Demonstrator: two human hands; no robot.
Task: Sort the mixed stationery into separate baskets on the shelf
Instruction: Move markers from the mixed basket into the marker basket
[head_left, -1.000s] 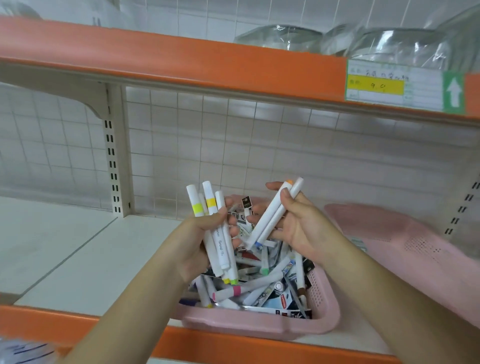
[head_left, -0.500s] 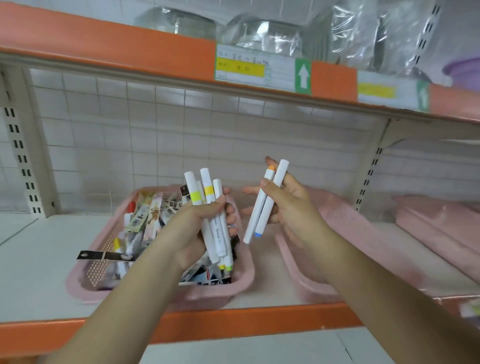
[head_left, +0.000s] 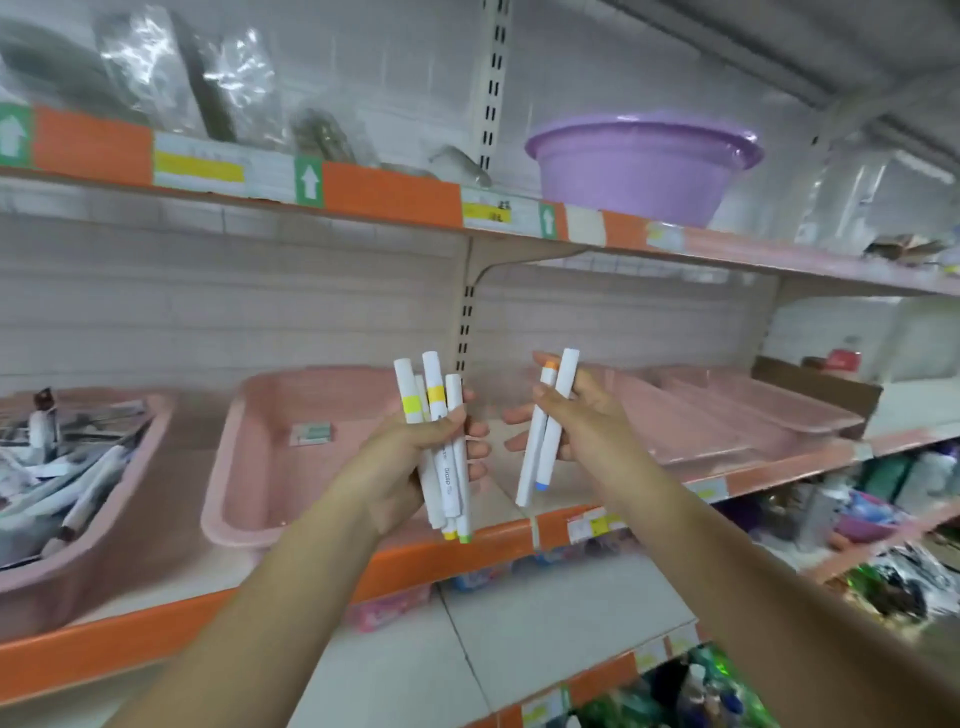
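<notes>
My left hand (head_left: 415, 462) grips a bunch of white markers (head_left: 439, 415) with yellow and green bands, held upright. In my right hand (head_left: 587, 421) are two white markers (head_left: 543, 452), one orange-tipped, one blue-tipped. Both hands hover in front of the shelf, above its orange front edge (head_left: 426, 561). At far left a pink basket (head_left: 78, 571) is full of mixed stationery (head_left: 62, 467). Behind my left hand a second pink basket (head_left: 244, 467) holds one small packet (head_left: 310, 433). To the right of my right hand lie more pink baskets (head_left: 727, 415) with nothing visible inside.
A purple basin (head_left: 639, 166) wrapped in plastic sits on the upper shelf, beside plastic-wrapped goods (head_left: 176, 78). A slotted upright (head_left: 467, 322) divides the shelf behind my hands. Lower shelves (head_left: 519, 623) at right carry assorted packaged goods; a cardboard box (head_left: 815, 384) stands far right.
The view has swung right: the full basket slid to the far left, and the nearly empty basket and further pink baskets came into view. Both hands keep their markers and moved right with the view.
</notes>
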